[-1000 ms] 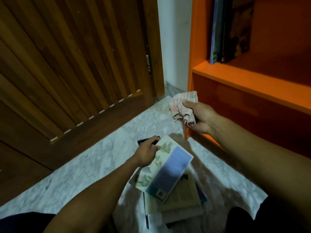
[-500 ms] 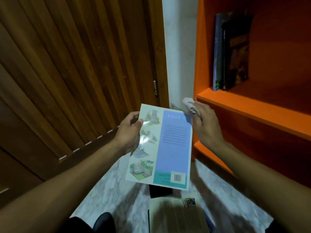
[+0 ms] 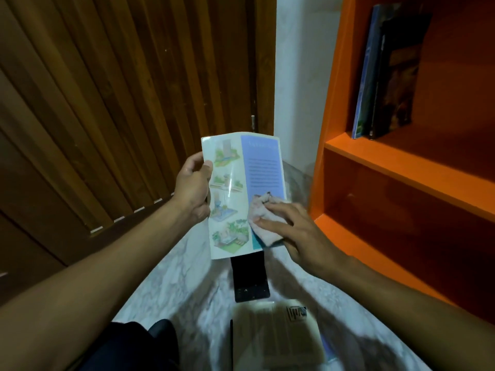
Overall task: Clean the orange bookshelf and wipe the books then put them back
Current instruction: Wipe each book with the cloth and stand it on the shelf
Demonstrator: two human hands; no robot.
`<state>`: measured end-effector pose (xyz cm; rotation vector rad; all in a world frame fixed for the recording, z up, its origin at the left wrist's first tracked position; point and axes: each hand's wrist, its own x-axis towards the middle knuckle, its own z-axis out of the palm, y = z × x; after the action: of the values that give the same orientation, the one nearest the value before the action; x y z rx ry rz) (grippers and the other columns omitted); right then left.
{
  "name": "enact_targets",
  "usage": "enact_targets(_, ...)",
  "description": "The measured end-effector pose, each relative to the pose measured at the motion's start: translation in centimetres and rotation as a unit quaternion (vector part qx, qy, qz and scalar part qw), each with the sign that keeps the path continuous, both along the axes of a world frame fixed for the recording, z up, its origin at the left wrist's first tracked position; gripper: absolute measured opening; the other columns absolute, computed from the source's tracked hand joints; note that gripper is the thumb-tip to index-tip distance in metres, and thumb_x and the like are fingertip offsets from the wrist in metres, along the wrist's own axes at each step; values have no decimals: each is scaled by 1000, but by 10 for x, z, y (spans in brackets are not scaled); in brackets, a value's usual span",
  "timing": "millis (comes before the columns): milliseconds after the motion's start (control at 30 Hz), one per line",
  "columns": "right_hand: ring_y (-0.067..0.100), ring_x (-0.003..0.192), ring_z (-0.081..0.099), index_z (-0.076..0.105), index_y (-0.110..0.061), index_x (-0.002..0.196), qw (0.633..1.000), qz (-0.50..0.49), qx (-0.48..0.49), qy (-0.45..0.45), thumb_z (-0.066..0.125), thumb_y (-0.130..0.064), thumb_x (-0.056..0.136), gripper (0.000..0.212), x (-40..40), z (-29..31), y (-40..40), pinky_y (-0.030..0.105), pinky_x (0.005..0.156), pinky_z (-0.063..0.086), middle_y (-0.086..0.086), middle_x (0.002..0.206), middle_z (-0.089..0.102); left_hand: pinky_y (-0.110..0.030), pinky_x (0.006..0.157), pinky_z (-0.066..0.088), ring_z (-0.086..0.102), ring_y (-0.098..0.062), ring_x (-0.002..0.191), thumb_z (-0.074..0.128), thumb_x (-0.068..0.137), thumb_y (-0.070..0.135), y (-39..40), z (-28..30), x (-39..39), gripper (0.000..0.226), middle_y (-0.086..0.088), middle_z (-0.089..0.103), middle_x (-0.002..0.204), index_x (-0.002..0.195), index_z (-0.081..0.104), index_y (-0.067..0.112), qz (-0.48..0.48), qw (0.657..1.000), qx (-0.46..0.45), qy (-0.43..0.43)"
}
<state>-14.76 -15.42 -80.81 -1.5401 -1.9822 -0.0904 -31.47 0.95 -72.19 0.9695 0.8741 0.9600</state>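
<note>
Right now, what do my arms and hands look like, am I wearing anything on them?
Both forearms are bare as far as the picture shows: no sleeves, gloves, watch or bracelets. The left hand and right hand show no rings on the visible fingers. Dark clothing covers the legs at the bottom edge.

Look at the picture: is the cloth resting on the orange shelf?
No, the right hand presses the cloth flat against the book gripped by the left hand.
</note>
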Motion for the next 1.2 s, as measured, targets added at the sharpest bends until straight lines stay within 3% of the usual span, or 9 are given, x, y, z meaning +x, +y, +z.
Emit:
enact_targets(133, 30, 130, 46, 57, -25, 134, 995, 90, -26, -21, 52, -3, 95, 46, -11, -17, -9, 43, 103, 43, 8, 140, 52, -42, 54, 58, 75, -21, 71, 48, 104, 19, 7, 3, -11, 24, -2, 77, 90, 125, 56, 25, 15, 1000, 11, 5)
enact_targets(267, 20, 117, 53, 62, -19, 128, 991, 121, -61, 16, 46, -14, 98, 34, -18, -14, -13, 40, 94, 49, 3, 129, 61, -57, 75, 60, 75, -31, 91, 51, 103, 23, 5, 1, -21, 19, -10, 75, 107, 119, 58, 30, -8, 998, 55, 31)
enact_targets(367, 24, 110, 58, 65, -12, 125, 993, 67, -4, 96, 45, -6, 96, 36, -14, 4, -4, 42, 91, 47, 6, 122, 65, -63, 86, 55, 74, -33, 94, 53, 102, 24, -3, -2, -22, 18, -11, 74, 110, 118, 59, 29, -33, 996, 67, 58)
enact_targets(500, 24, 119, 53, 61, -13, 131, 977, -73, 111, 165, 48, 5, 92, 45, -1, 39, 14, 41, 97, 44, 6, 131, 61, -45, 73, 61, 76, -27, 86, 51, 103, 20, -18, -7, -14, 24, -9, 76, 104, 126, 56, 22, -81, 990, 83, 78)
enact_targets(600, 21, 133, 37, 50, -27, 142, 963, -163, 113, 181, 46, -14, 99, 45, 2, 58, 30, 27, 107, 31, 2, 149, 46, -44, 73, 60, 76, -28, 87, 51, 102, 18, -32, -9, -3, 27, -8, 77, 101, 128, 56, 20, -122, 987, 85, 67)
enact_targets(667, 24, 142, 27, 46, -32, 145, 970, -177, 87, 142, 37, -33, 99, 47, -2, 60, 39, 33, 113, 20, 1, 158, 35, -48, 79, 60, 74, -31, 93, 51, 102, 18, -42, -6, 5, 26, -11, 76, 107, 127, 58, 21, -148, 986, 70, 39)
enact_targets(900, 28, 152, 11, 42, -37, 147, 987, -111, 59, 99, 39, -41, 99, 48, -30, 36, 44, 59, 116, 20, -3, 165, 17, -58, 87, 57, 73, -34, 100, 48, 104, 14, -43, 7, 14, 28, -12, 74, 114, 125, 64, 22, -128, 990, -27, -49)
enact_targets(1067, 35, 140, 30, 58, -26, 137, 996, 13, 83, -11, 53, -26, 95, 42, -45, 5, 26, 53, 102, 33, 3, 158, 35, -61, 84, 56, 70, -38, 104, 40, 106, 14, -25, 11, 7, 32, -18, 68, 123, 134, 56, 15, -69, 992, -48, -99)
enact_targets(1200, 35, 127, 43, 66, -19, 124, 990, 128, 64, -1, 54, -13, 95, 32, -53, -13, 11, 50, 100, 37, 1, 146, 52, -45, 59, 61, 76, -26, 80, 41, 106, 13, -16, 20, -3, 33, -12, 73, 110, 137, 54, 16, -19, 992, -49, -118)
